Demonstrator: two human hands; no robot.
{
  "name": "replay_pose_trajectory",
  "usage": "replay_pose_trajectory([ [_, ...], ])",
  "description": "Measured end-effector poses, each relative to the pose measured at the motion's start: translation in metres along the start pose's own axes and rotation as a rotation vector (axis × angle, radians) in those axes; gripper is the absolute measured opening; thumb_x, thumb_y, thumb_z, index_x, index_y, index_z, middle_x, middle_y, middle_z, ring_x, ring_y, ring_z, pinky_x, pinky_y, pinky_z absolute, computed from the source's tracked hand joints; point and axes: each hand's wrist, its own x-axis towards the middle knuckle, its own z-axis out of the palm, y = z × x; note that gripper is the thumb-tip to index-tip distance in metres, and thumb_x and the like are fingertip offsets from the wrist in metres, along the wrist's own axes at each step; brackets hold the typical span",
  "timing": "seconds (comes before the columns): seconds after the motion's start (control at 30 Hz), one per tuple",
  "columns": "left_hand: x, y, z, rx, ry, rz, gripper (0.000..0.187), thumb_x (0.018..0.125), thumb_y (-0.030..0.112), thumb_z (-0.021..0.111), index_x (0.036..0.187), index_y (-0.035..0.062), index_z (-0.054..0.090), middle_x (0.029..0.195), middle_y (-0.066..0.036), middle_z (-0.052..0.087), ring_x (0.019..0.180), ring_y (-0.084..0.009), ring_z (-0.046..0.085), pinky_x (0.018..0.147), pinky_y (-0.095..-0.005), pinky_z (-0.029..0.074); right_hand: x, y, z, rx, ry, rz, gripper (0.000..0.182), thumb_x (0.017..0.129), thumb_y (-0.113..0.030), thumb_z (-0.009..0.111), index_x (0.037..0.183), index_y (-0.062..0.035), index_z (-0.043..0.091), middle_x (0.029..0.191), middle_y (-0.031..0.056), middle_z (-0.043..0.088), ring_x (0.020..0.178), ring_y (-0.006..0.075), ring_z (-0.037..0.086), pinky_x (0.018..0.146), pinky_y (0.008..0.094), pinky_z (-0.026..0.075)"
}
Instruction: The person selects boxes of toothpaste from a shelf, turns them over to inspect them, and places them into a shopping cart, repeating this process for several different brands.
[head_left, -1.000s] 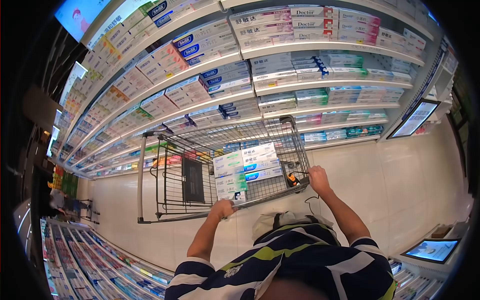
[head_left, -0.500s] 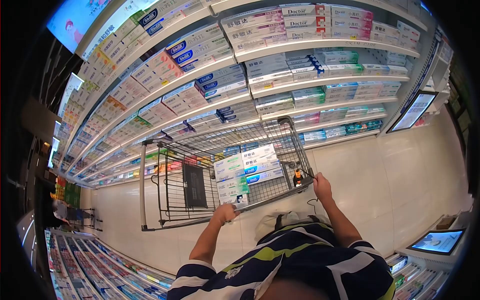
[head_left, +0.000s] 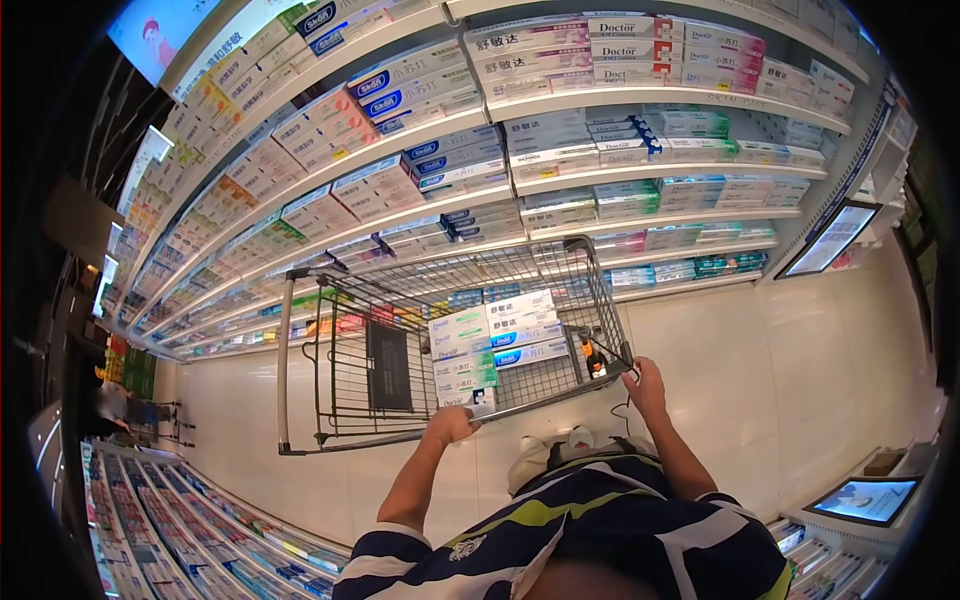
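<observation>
A metal wire shopping cart (head_left: 345,435) stands in front of me, its handle bar to the left. Inside it lie several toothpaste boxes (head_left: 515,328), white with green and blue print, stacked in two columns. My left hand (head_left: 452,425) is closed on the cart's near side rail, beside the boxes. At the cart's near right corner is my right hand (head_left: 645,385), its fingers bent against the rim. An orange and black item (head_left: 594,356) shows at the cart's right end.
Long shelves (head_left: 680,100) full of toothpaste boxes run behind the cart. More stocked shelves (head_left: 200,520) stand at the lower left. Lit screens are at the right (head_left: 828,240) and lower right (head_left: 865,498). Another person (head_left: 112,405) is at the far left, near another cart.
The shelves have shifted slightly right in view. My right hand has moved a little lower and right along with the cart's corner. My left hand stays on the rail.
</observation>
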Motion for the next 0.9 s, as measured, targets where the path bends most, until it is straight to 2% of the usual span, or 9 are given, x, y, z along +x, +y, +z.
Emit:
replay_pose_trajectory([
  [0.03,0.000,-0.001,0.001,0.006,0.018,0.000,0.044,0.081,0.045,0.055,0.100,0.0081,0.068,0.101,-0.018,0.065,0.097,-0.0342,0.061,0.086,-0.0432,0.048,0.000,-0.004,-0.003,-0.035,0.023,-0.045,0.034,0.072,-0.008,0.071,0.102,-0.0031,0.054,0.098,0.0161,0.058,0.094,0.0344,0.055,0.078,0.0397,0.046],
  [0.13,-0.001,0.000,0.001,0.015,0.036,0.009,0.043,0.081,0.044,0.054,0.101,0.0083,0.067,0.102,-0.016,0.065,0.098,-0.0335,0.060,0.086,-0.0426,0.048,0.007,-0.017,-0.009,-0.063,0.063,-0.105,0.035,0.072,-0.007,0.071,0.103,-0.0032,0.055,0.101,0.0160,0.057,0.098,0.0351,0.053,0.082,0.0401,0.044],
  [0.27,-0.001,0.002,0.000,0.004,0.007,0.007,0.043,0.081,0.043,0.054,0.102,0.0084,0.067,0.102,-0.017,0.065,0.098,-0.0339,0.060,0.087,-0.0424,0.047,0.020,-0.054,0.007,0.024,0.092,-0.262,0.031,0.074,-0.008,0.070,0.101,-0.0020,0.055,0.098,0.0156,0.058,0.094,0.0347,0.055,0.080,0.0406,0.045],
  [0.33,-0.003,0.000,-0.002,0.002,-0.006,0.006,0.043,0.081,0.043,0.054,0.102,0.0084,0.067,0.102,-0.017,0.065,0.098,-0.0342,0.060,0.087,-0.0425,0.047,0.022,-0.071,0.033,0.193,-0.122,-0.344,0.023,0.078,-0.013,0.066,0.096,-0.0014,0.057,0.094,0.0163,0.059,0.090,0.0345,0.057,0.077,0.0413,0.046],
  [0.37,-0.005,0.002,-0.003,0.001,-0.006,0.001,0.043,0.081,0.043,0.054,0.103,0.0083,0.067,0.102,-0.018,0.065,0.099,-0.0345,0.060,0.087,-0.0425,0.047,0.022,-0.071,0.043,0.201,-0.119,-0.344,0.023,0.078,-0.013,0.066,0.096,-0.0014,0.057,0.094,0.0163,0.059,0.090,0.0345,0.057,0.077,0.0413,0.046],
  [0.43,-0.005,0.002,-0.002,-0.010,-0.004,-0.020,0.044,0.081,0.044,0.054,0.105,0.0094,0.067,0.104,-0.017,0.065,0.100,-0.0346,0.059,0.088,-0.0424,0.047,0.023,-0.067,0.066,0.110,-0.404,-0.271,0.019,0.081,-0.017,0.062,0.093,-0.0020,0.059,0.089,0.0156,0.060,0.086,0.0336,0.059,0.073,0.0419,0.048],
  [0.53,-0.004,-0.001,0.000,-0.019,-0.019,-0.029,0.047,0.078,0.044,0.058,0.110,0.0111,0.065,0.105,-0.019,0.064,0.101,-0.0350,0.060,0.089,-0.0405,0.047,0.019,-0.063,0.075,-0.072,-0.431,-0.264,0.016,0.083,-0.020,0.060,0.085,-0.0048,0.058,0.080,0.0119,0.061,0.075,0.0319,0.060,0.065,0.0422,0.048],
  [0.67,-0.011,-0.004,0.001,-0.027,-0.024,-0.009,0.042,0.081,0.044,0.054,0.106,0.0118,0.066,0.106,-0.016,0.065,0.101,-0.0343,0.059,0.089,-0.0429,0.047,0.011,-0.059,0.081,0.056,-0.292,-0.365,0.015,0.083,-0.020,0.059,0.079,-0.0060,0.057,0.076,0.0109,0.061,0.072,0.0315,0.060,0.062,0.0412,0.048],
  [0.9,-0.022,-0.019,0.009,-0.051,-0.022,0.000,0.045,0.081,0.047,0.056,0.106,0.0107,0.066,0.102,-0.016,0.066,0.098,-0.0336,0.061,0.086,-0.0426,0.048,0.005,-0.067,0.101,-0.125,-0.315,-0.124,0.020,0.083,-0.026,0.059,0.080,-0.0065,0.058,0.076,0.0132,0.062,0.071,0.0325,0.061,0.062,0.0424,0.048],
])
